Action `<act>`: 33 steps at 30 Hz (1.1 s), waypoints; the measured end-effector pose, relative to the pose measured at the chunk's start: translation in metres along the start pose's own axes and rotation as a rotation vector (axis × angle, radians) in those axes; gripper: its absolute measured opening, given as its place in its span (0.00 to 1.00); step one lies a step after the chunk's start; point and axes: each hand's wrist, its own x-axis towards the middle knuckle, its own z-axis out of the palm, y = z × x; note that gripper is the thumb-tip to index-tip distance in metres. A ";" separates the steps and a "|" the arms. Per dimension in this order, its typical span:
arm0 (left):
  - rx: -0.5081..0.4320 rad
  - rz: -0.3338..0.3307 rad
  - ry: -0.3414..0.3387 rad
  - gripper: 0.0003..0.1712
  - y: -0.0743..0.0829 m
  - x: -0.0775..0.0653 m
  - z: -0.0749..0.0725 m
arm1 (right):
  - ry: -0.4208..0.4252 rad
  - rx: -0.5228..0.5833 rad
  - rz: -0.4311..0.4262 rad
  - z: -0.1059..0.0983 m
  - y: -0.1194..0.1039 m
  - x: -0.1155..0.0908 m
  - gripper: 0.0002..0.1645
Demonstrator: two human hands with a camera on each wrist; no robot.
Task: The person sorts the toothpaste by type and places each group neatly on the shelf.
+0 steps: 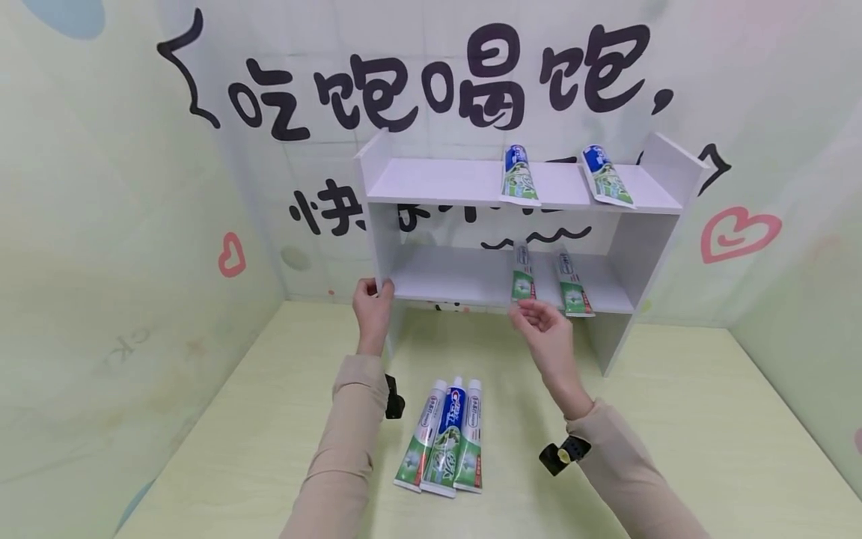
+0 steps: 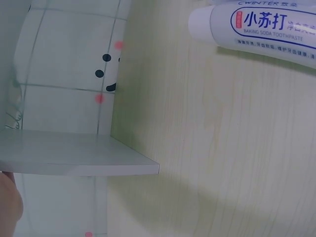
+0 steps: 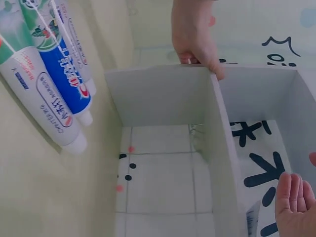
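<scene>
My left hand [image 1: 373, 311] grips the left side panel of a white shelf unit [image 1: 444, 275] at the middle board; the right wrist view shows this hand [image 3: 195, 37] with its thumb over the front edge. My right hand [image 1: 551, 344] is just in front of the middle board, fingers loosely bent, near the lower end of a green-and-white toothpaste tube [image 1: 522, 278]. Nothing shows in this hand [image 3: 296, 210] in the right wrist view; whether it touches the tube I cannot tell. Another green-and-white toothpaste tube [image 1: 572, 288] lies to the right on that board.
Two blue-and-green toothpaste tubes, one left [image 1: 518, 176] and one right [image 1: 607, 177], lie on the top board. On the table [image 1: 256, 442] a blue-and-green tube [image 1: 446, 442] lies between two green-and-white tubes, left [image 1: 419, 445] and right [image 1: 471, 442]. Printed walls stand around the table.
</scene>
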 end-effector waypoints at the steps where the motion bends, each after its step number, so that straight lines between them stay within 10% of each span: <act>1: -0.003 -0.006 -0.002 0.14 0.000 0.000 0.000 | -0.007 -0.021 0.018 0.000 0.005 0.000 0.19; 19: -0.023 -0.037 -0.008 0.15 0.001 -0.001 0.000 | -0.237 -0.289 0.291 0.022 0.076 -0.014 0.25; 33: -0.016 -0.034 -0.008 0.14 0.001 0.000 0.001 | -0.321 -0.422 0.325 0.025 0.095 -0.025 0.27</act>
